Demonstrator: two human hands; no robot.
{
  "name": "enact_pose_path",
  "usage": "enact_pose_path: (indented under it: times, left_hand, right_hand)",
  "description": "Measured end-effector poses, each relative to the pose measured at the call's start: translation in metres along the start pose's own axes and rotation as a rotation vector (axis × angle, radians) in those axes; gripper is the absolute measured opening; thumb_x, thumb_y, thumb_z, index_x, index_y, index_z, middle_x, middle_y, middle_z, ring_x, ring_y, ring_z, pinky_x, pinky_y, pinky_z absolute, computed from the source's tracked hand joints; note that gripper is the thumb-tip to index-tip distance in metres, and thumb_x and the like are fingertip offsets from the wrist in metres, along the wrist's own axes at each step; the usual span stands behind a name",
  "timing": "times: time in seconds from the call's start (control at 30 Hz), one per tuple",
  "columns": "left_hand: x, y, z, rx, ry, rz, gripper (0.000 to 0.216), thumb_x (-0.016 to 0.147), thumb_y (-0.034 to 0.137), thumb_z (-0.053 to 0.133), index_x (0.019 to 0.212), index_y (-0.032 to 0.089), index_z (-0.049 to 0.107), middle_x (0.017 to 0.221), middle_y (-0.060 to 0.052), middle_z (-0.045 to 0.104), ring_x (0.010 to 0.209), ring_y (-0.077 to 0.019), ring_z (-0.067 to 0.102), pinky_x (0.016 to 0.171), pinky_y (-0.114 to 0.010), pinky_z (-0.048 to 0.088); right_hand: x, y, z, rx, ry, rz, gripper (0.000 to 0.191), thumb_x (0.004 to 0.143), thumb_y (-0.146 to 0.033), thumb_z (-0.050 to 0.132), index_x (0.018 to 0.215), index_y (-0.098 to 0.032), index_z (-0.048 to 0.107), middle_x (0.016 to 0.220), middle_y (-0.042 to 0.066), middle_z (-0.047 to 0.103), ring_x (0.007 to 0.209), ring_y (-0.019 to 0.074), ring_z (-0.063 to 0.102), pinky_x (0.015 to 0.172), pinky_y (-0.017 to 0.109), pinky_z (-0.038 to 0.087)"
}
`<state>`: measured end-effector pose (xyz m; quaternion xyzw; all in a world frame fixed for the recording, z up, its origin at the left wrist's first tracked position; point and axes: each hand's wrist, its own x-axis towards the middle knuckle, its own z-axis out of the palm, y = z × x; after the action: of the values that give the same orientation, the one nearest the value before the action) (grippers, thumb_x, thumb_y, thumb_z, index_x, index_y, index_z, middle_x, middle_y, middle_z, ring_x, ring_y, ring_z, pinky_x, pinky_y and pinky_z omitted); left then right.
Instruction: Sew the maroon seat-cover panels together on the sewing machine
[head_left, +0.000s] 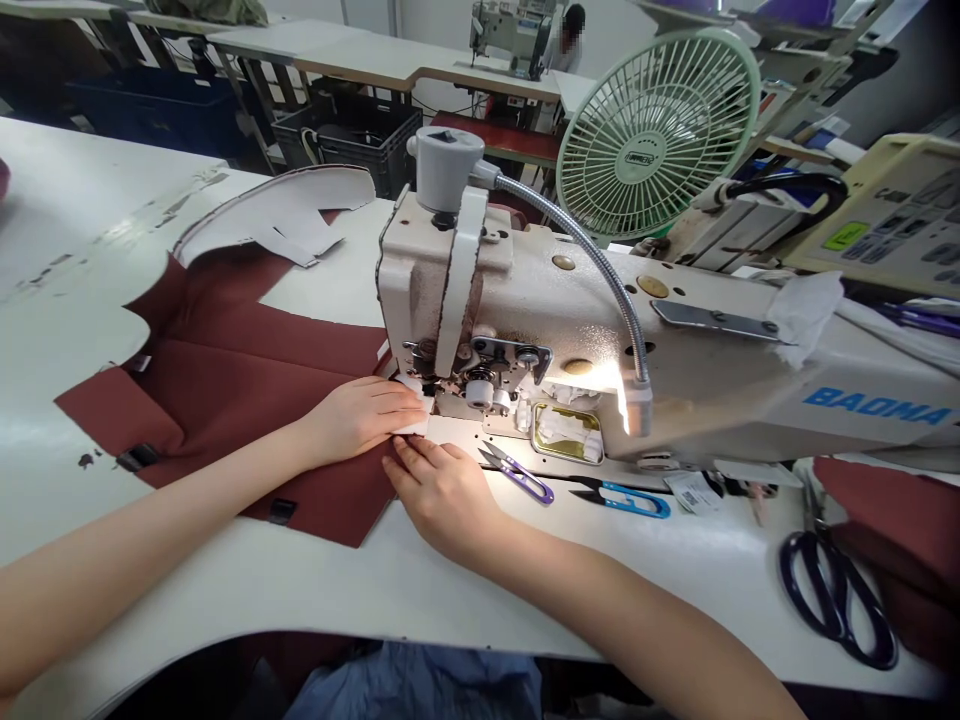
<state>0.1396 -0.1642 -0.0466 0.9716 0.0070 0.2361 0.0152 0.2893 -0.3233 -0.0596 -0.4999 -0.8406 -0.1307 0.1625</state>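
Observation:
A large piece of maroon fabric [247,390] lies on the sewing table, its right part reaching the needle area of the sewing machine [480,280]. My left hand [360,420] rests flat on the fabric, fingers stretched toward the needle and over a small white piece [416,418]. Just in front of it, my right hand [450,495] touches the fabric's right edge with its fingertips, fingers slightly bent and apart. The presser foot and needle are mostly hidden behind the machine head and my left fingertips. Black tabs [282,511] show along the fabric's near edge.
Right of my hands lie purple thread snips [521,475], blue snips [626,498] and a small metal tin [568,432]. Large scissors [836,590] sit at the right beside more maroon fabric [892,510]. Behind stand a green fan [652,140], a dark crate [352,140] and another person [566,45].

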Motion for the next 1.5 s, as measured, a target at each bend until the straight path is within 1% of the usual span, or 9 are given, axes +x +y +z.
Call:
enact_pose_path:
  times: [0.13, 0.33, 0.5, 0.73, 0.87, 1.03, 1.27, 1.33, 1.5]
  left_hand:
    - [0.005, -0.009, 0.001, 0.058, -0.004, 0.006, 0.026, 0.099, 0.018, 0.047, 0.115, 0.022, 0.067, 0.112, -0.001, 0.072, 0.108, -0.0162, 0.063, 0.093, -0.03, 0.045]
    - [0.007, -0.02, 0.003, 0.089, -0.095, -0.014, 0.028, 0.096, 0.018, 0.052, 0.118, 0.027, 0.067, 0.11, -0.002, 0.072, 0.103, -0.017, 0.063, 0.087, -0.031, 0.044]
    - [0.007, -0.026, -0.001, 0.023, -0.074, -0.003, 0.025, 0.096, 0.019, 0.052, 0.11, 0.028, 0.071, 0.109, -0.002, 0.071, 0.094, -0.0167, 0.062, 0.084, -0.031, 0.044]
    - [0.014, -0.03, -0.006, -0.016, -0.077, -0.006, 0.027, 0.097, 0.019, 0.048, 0.105, 0.028, 0.073, 0.102, -0.003, 0.073, 0.094, -0.0162, 0.062, 0.08, -0.03, 0.045]
    - [0.015, -0.029, -0.003, -0.092, -0.027, -0.032, 0.029, 0.099, 0.018, 0.046, 0.101, 0.025, 0.073, 0.098, -0.003, 0.072, 0.096, -0.0149, 0.063, 0.081, -0.026, 0.049]
    - [0.015, -0.024, 0.003, -0.116, -0.041, -0.058, 0.028, 0.1, 0.018, 0.043, 0.102, 0.022, 0.071, 0.102, -0.002, 0.071, 0.092, -0.0136, 0.063, 0.081, -0.024, 0.051]
    - [0.025, -0.013, 0.004, 0.077, -0.03, 0.04, 0.028, 0.097, 0.011, 0.042, 0.087, 0.016, 0.067, 0.077, -0.004, 0.065, 0.07, -0.015, 0.058, 0.068, -0.028, 0.047]
    - [0.025, -0.013, 0.004, 0.071, -0.026, 0.027, 0.027, 0.097, 0.012, 0.042, 0.091, 0.017, 0.067, 0.08, -0.004, 0.066, 0.072, -0.0151, 0.059, 0.069, -0.028, 0.047]
    - [0.018, -0.022, 0.002, -0.07, 0.031, -0.098, 0.023, 0.098, 0.016, 0.044, 0.097, 0.019, 0.068, 0.098, -0.005, 0.07, 0.094, -0.0167, 0.062, 0.082, -0.028, 0.05]
  right_hand:
    - [0.001, 0.004, 0.0, -0.01, 0.006, 0.005, 0.029, 0.096, -0.015, 0.048, 0.118, -0.01, 0.067, 0.127, 0.016, 0.065, 0.113, 0.0259, 0.062, 0.081, 0.036, 0.052]
    - [0.001, 0.006, 0.0, 0.022, 0.031, 0.014, 0.027, 0.096, -0.012, 0.047, 0.112, -0.011, 0.069, 0.122, 0.013, 0.069, 0.109, 0.0211, 0.065, 0.082, 0.033, 0.052]
    - [0.002, 0.007, 0.0, 0.056, 0.051, 0.036, 0.026, 0.094, -0.017, 0.051, 0.11, -0.01, 0.07, 0.122, 0.015, 0.068, 0.11, 0.0242, 0.065, 0.079, 0.035, 0.052]
    - [0.003, 0.013, -0.003, 0.103, -0.067, 0.084, 0.033, 0.096, -0.015, 0.047, 0.122, -0.01, 0.066, 0.134, 0.017, 0.06, 0.123, 0.0268, 0.058, 0.084, 0.038, 0.052]
    - [0.006, 0.019, -0.006, 0.115, -0.135, 0.106, 0.035, 0.096, -0.014, 0.048, 0.127, -0.012, 0.063, 0.139, 0.015, 0.056, 0.126, 0.0264, 0.056, 0.086, 0.038, 0.052]
    - [0.007, 0.023, -0.007, 0.1, -0.168, 0.127, 0.037, 0.096, -0.013, 0.047, 0.13, -0.014, 0.062, 0.141, 0.012, 0.054, 0.129, 0.0256, 0.054, 0.089, 0.037, 0.051]
    - [0.008, 0.025, -0.004, 0.107, -0.164, 0.157, 0.042, 0.095, -0.013, 0.045, 0.135, -0.01, 0.057, 0.139, 0.013, 0.056, 0.129, 0.0263, 0.054, 0.093, 0.039, 0.05]
    - [0.009, 0.025, -0.004, 0.107, -0.159, 0.169, 0.043, 0.095, -0.013, 0.044, 0.136, -0.01, 0.057, 0.14, 0.013, 0.055, 0.13, 0.0263, 0.053, 0.094, 0.039, 0.049]
    - [0.007, 0.019, -0.007, 0.134, -0.159, 0.17, 0.044, 0.092, -0.011, 0.045, 0.133, -0.006, 0.058, 0.143, 0.017, 0.05, 0.132, 0.0269, 0.051, 0.094, 0.038, 0.049]
